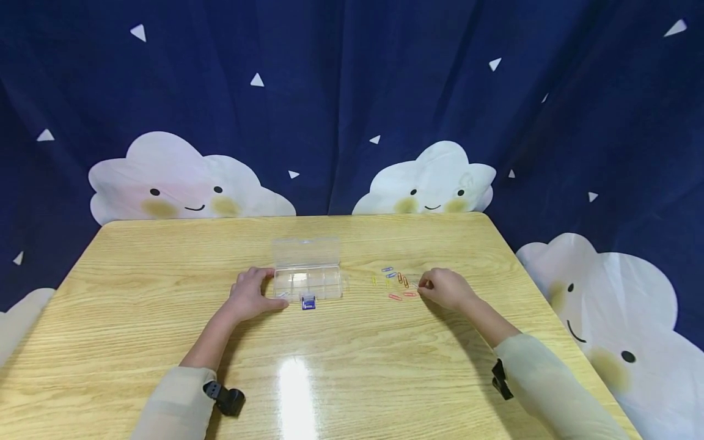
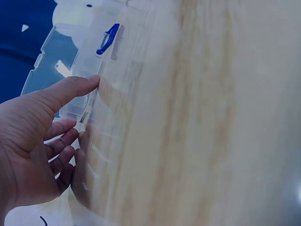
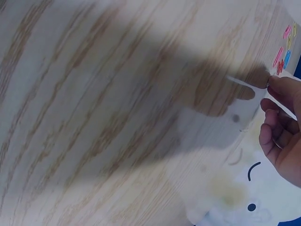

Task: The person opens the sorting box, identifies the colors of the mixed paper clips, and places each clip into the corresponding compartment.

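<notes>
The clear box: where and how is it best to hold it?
Likely across the left end of the clear box, coming from the left: this side is short, while the open lid is behind and the blue latch is in front.

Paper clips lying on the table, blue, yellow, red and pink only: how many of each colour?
Blue paper clips: 2
Yellow paper clips: 2
Red paper clips: 2
Pink paper clips: 2
Total: 8
</notes>
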Demonstrator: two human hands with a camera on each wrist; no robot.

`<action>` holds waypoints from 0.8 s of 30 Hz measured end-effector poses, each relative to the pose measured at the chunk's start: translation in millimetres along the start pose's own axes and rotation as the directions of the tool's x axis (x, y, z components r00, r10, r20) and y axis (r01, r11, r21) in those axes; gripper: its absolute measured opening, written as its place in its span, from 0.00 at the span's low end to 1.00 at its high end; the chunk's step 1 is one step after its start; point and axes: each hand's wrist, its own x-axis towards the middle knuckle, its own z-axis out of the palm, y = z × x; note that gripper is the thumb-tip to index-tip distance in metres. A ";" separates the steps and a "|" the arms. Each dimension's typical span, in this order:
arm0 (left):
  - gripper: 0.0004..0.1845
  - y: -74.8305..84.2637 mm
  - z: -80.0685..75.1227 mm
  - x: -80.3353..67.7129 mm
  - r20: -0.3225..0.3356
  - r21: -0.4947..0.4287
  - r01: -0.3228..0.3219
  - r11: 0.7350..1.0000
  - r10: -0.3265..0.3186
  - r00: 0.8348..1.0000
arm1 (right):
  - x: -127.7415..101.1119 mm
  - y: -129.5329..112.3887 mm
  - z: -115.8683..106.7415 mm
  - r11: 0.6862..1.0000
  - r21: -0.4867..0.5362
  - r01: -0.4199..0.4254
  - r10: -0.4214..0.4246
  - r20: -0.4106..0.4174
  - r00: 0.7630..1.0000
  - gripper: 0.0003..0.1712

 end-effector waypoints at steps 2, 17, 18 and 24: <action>0.43 0.4 0.0 -0.3 0.001 0.001 -0.001 1.000 0.001 1.000 | 0.2 -0.6 0.2 1.000 -0.006 0.003 -0.003 -0.004 1.000 0.07; 0.43 1.3 -0.3 -0.4 0.005 -0.005 -0.001 1.000 0.001 1.000 | -1.7 -2.5 1.9 0.997 -0.070 0.012 -0.015 -0.037 0.999 0.09; 0.43 1.2 -0.2 -0.4 0.005 -0.003 -0.002 1.000 0.002 1.000 | -1.4 -2.5 1.7 0.997 -0.071 0.014 -0.017 -0.038 0.999 0.09; 0.44 -0.3 0.3 -0.1 0.004 0.001 0.002 1.000 -0.002 1.000 | -0.6 -4.4 -2.7 0.998 -0.055 0.012 -0.014 -0.048 0.999 0.10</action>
